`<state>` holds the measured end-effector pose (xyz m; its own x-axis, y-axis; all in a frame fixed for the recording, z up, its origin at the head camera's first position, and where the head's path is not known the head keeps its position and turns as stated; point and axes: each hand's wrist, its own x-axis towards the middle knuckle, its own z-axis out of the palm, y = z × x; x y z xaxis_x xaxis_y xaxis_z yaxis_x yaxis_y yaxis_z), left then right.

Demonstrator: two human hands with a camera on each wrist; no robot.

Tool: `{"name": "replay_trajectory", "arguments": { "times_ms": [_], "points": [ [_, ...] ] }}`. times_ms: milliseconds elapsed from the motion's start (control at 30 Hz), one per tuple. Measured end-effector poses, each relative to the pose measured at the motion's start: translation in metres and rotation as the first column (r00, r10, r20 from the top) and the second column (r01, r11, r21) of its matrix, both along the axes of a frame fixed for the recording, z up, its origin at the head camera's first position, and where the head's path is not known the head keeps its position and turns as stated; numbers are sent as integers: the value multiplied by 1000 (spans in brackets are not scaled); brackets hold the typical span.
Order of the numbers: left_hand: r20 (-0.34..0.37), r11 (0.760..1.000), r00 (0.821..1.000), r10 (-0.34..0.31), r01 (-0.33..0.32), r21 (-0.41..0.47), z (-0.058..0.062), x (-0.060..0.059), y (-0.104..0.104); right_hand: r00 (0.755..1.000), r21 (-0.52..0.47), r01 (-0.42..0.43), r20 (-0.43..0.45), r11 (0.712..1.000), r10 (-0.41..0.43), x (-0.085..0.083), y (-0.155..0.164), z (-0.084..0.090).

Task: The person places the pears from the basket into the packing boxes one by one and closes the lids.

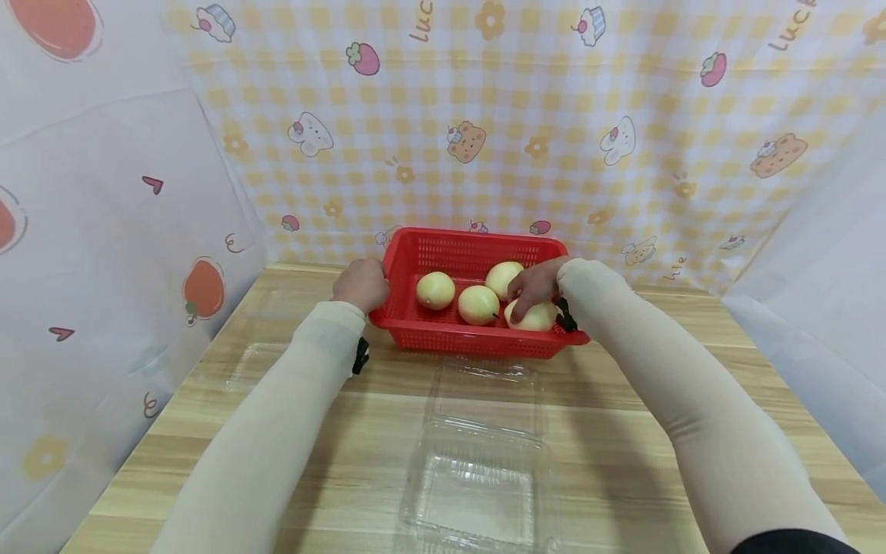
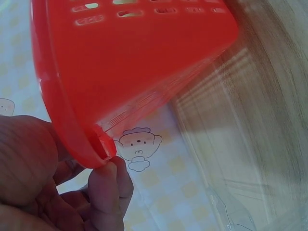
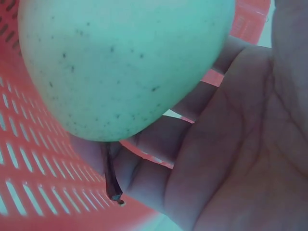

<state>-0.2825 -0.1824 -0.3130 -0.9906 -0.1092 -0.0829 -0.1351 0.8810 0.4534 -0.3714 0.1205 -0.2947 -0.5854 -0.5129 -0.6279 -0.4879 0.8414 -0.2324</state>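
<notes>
Clear plastic comes first: an open clamshell box [image 1: 477, 481] lies at 6 o'clock on the wooden desk [image 1: 623, 431], closest to the person, with its lid flat just behind it. Nothing is in it.

Past the box, at 12 o'clock, sits a red basket [image 1: 450, 335] with little slots in its walls. Four pale yellow pears are in it. The left hand [image 1: 360, 285] holds the basket's rim at 9 o'clock, with the fingers curled under the edge, as the left wrist view shows. The right hand [image 1: 533, 286] is at 3 o'clock, inside the basket, with its fingers wrapped around one pear [image 1: 534, 317]. The right wrist view shows that pear sitting in the palm, with its short brown stem pointing down. The other three pears [image 1: 477, 304] lie just beside it, toward the back and the left.

This looks like the picking-up step: one pear is caught, and the basket is held firm. I think the next move needs a straight lift over the near wall, then a trip back to 6 o'clock to the box, with a soft grip so the pear does not bruise.
</notes>
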Motion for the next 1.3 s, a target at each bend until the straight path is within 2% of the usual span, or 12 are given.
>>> {"name": "replay_trajectory", "arguments": {
  "times_ms": [267, 1133, 1300],
  "points": [
    [5, 1000, 1000, -2, 2, 1, 0, 1, 0, 999, -25, 37, -2, 999, -37, 1, 0, 2],
    [-5, 1000, 1000, -2, 3, 18, -1, 1, -1, 999, -50, 6, -53, 999, -9, 9, -2, 8],
    [-13, 1000, 1000, -5, 5, -1, -1, 1, 0, 997, -56, 3, -71, 998, -7, 11, -1, 10]
  ]
}}
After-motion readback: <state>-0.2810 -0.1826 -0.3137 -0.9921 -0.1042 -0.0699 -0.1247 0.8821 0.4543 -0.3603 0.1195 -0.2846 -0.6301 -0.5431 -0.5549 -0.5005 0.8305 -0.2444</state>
